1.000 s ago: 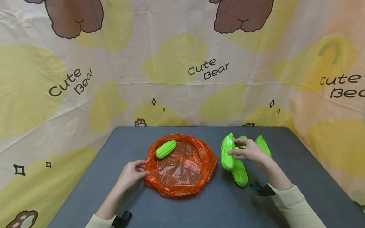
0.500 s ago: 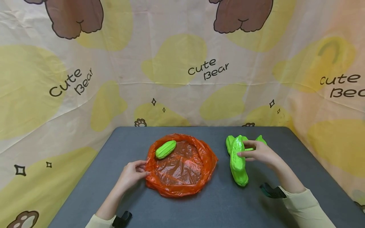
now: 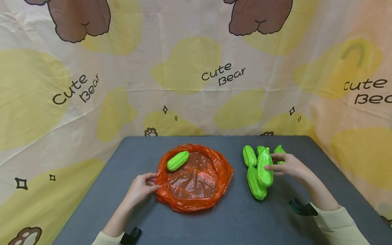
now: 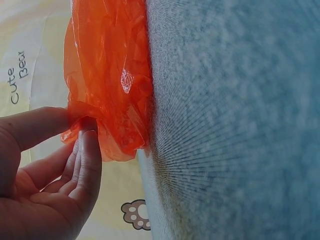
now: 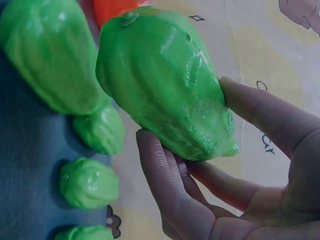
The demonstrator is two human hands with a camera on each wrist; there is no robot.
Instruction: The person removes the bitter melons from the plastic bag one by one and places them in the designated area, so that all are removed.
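My left hand (image 3: 141, 187) pinches the left edge of an orange-red plastic bag (image 3: 225, 170) between thumb and fingers. The bag stands with its rim rolled into a ring, and one ribbed green bitter melon (image 3: 178, 161) lies inside at its far left. In the right wrist view, thumb and fingers of my right hand (image 5: 200, 200) grip another bitter melon (image 5: 165, 85) with a small stub at its end. From the head view this held bitter melon (image 3: 265, 170) overlaps a bitter melon (image 3: 255, 185) on the table.
Around the right hand lie more bitter melons on the dark grey table (image 3: 196, 228): one at the left (image 3: 249, 156), one behind (image 3: 260, 149) and one past the fingers (image 3: 279, 149). A patterned cloth (image 3: 183, 68) hangs behind and beside the table.
My right hand has moved to the right with the bitter melon, uncovering the bitter melons at left and front. My left hand and the bag have stayed in place.
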